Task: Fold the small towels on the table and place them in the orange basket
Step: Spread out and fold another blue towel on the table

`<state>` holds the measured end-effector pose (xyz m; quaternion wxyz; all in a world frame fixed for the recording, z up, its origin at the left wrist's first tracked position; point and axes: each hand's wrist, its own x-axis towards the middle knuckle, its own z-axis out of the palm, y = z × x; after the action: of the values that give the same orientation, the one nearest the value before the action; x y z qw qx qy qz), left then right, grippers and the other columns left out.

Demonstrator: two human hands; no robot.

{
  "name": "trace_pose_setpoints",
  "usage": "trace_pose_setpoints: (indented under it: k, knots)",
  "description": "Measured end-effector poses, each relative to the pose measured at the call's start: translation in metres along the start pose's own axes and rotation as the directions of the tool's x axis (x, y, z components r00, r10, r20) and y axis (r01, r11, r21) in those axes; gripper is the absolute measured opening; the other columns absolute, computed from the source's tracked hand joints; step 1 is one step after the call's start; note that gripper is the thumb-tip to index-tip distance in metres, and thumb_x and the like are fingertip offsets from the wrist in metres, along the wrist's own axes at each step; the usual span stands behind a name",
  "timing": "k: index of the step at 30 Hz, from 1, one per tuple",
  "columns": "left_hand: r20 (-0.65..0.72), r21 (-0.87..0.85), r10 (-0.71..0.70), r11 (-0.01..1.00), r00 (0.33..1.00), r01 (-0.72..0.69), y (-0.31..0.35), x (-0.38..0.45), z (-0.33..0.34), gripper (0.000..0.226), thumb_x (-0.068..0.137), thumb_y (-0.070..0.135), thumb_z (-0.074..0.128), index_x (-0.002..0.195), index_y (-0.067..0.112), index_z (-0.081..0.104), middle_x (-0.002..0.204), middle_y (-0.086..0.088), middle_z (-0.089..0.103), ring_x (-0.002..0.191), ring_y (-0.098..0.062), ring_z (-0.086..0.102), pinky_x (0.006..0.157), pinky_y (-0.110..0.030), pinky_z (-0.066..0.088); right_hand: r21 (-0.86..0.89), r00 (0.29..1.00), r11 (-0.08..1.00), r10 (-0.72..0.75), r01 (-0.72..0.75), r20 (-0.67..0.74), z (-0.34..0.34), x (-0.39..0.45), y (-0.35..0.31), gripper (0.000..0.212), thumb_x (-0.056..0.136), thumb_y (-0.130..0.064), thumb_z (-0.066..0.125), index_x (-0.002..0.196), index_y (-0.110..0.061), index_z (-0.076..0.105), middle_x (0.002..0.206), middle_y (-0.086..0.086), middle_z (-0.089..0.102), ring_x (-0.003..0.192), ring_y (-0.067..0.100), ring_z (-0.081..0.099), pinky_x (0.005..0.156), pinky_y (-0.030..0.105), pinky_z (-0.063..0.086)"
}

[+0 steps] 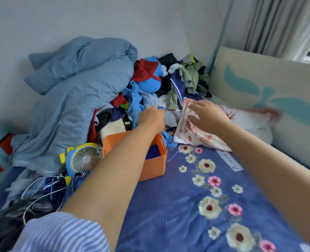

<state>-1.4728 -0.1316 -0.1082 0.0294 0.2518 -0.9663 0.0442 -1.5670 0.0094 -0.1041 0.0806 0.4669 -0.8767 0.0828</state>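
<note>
The person reaches both arms forward over a bed covered by a blue floral sheet (196,206). The left hand (151,118) is at the edge of a heap of mixed clothes (150,88), its fingers curled into light blue fabric there; whether they actually pinch it cannot be told. The right hand (207,116) lies with fingers spread and fairly straight on a white cloth with a red flower print (190,131), which lies rumpled, its long axis running from near the basket away toward the far right. The orange basket (155,165) stands upright on the sheet beneath the left forearm, just left of that cloth, with something dark blue inside. A small blue and yellow fan (83,159) sits just left of the basket, beside a bunched blue duvet (68,99).
</note>
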Motion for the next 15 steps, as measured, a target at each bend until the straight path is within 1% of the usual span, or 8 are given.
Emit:
trace_pose_setpoints:
  k: [3, 5, 7, 10, 11, 13, 14, 15]
  knots:
    - [-0.014, 0.012, 0.185, 0.983, 0.983, -0.185, 0.068, -0.043, -0.022, 0.036, 0.096, 0.014, 0.039, 0.13, 0.008, 0.046, 0.14, -0.015, 0.039, 0.128, -0.034, 0.037, 0.1, -0.043, 0.036, -0.084, 0.986, 0.985, 0.145, -0.151, -0.08, -0.035, -0.098, 0.029, 0.044, 0.095, -0.031, 0.044, 0.136, -0.014, 0.042, 0.14, 0.007, 0.045, 0.133, 0.023, 0.035, 0.106, 0.037, 0.03]
    - [-0.035, 0.009, 0.289, 0.957, 0.957, -0.289, 0.114, -0.068, -0.03, 0.035, 0.095, 0.015, 0.039, 0.129, 0.008, 0.047, 0.14, -0.015, 0.039, 0.129, -0.033, 0.037, 0.103, -0.044, 0.035, -0.096, 0.954, 0.953, 0.275, -0.287, -0.12, -0.053, -0.161, 0.051, 0.043, 0.095, -0.031, 0.044, 0.135, -0.014, 0.044, 0.138, 0.009, 0.047, 0.132, 0.025, 0.037, 0.106, 0.038, 0.031]
    - [-0.054, 0.0, 0.402, 0.915, 0.914, -0.403, 0.164, -0.096, -0.037, 0.036, 0.094, 0.015, 0.039, 0.128, 0.01, 0.049, 0.138, -0.015, 0.042, 0.129, -0.032, 0.038, 0.104, -0.042, 0.034, -0.087, 0.901, 0.903, 0.404, -0.42, -0.158, -0.07, -0.225, 0.072, 0.042, 0.094, -0.03, 0.046, 0.132, -0.012, 0.047, 0.137, 0.011, 0.048, 0.13, 0.026, 0.039, 0.106, 0.039, 0.033]
    - [-0.072, -0.061, 0.571, 0.816, 0.817, -0.576, 0.243, -0.146, -0.04, 0.036, 0.094, 0.017, 0.039, 0.128, 0.011, 0.049, 0.135, -0.014, 0.044, 0.127, -0.032, 0.04, 0.1, -0.039, 0.038, -0.098, 0.798, 0.797, 0.573, -0.596, -0.184, -0.092, -0.323, 0.098, 0.04, 0.093, -0.028, 0.047, 0.129, -0.009, 0.05, 0.135, 0.013, 0.049, 0.129, 0.027, 0.04, 0.106, 0.038, 0.034]
    - [-0.071, -0.08, 0.634, 0.766, 0.77, -0.637, 0.275, -0.17, -0.042, 0.035, 0.094, 0.016, 0.039, 0.127, 0.011, 0.05, 0.134, -0.014, 0.045, 0.126, -0.032, 0.041, 0.099, -0.039, 0.038, -0.113, 0.753, 0.748, 0.63, -0.654, -0.188, -0.1, -0.362, 0.106, 0.041, 0.093, -0.028, 0.047, 0.129, -0.009, 0.049, 0.136, 0.013, 0.048, 0.129, 0.027, 0.04, 0.106, 0.038, 0.035]
    - [-0.076, -0.082, 0.717, 0.688, 0.693, -0.721, 0.324, -0.207, -0.044, 0.033, 0.094, 0.018, 0.039, 0.125, 0.01, 0.05, 0.133, -0.014, 0.045, 0.126, -0.031, 0.041, 0.099, -0.039, 0.038, -0.126, 0.684, 0.675, 0.699, -0.727, -0.207, -0.113, -0.42, 0.116, 0.041, 0.093, -0.028, 0.047, 0.13, -0.009, 0.049, 0.136, 0.013, 0.048, 0.129, 0.027, 0.041, 0.105, 0.038, 0.036]
    - [-0.081, -0.074, 0.764, 0.635, 0.64, -0.769, 0.354, -0.233, -0.046, 0.034, 0.094, 0.019, 0.04, 0.125, 0.009, 0.05, 0.133, -0.014, 0.045, 0.126, -0.031, 0.041, 0.099, -0.039, 0.038, -0.134, 0.634, 0.62, 0.743, -0.773, -0.213, -0.123, -0.457, 0.118, 0.041, 0.093, -0.028, 0.046, 0.13, -0.009, 0.049, 0.136, 0.012, 0.048, 0.129, 0.027, 0.041, 0.105, 0.038, 0.036]
    - [-0.093, -0.07, 0.791, 0.6, 0.604, -0.797, 0.374, -0.249, -0.048, 0.034, 0.094, 0.02, 0.04, 0.126, 0.009, 0.049, 0.133, -0.014, 0.045, 0.126, -0.031, 0.041, 0.1, -0.04, 0.038, -0.145, 0.607, 0.589, 0.765, -0.795, -0.217, -0.129, -0.481, 0.12, 0.041, 0.094, -0.028, 0.046, 0.13, -0.01, 0.048, 0.136, 0.012, 0.048, 0.129, 0.027, 0.041, 0.105, 0.039, 0.037]
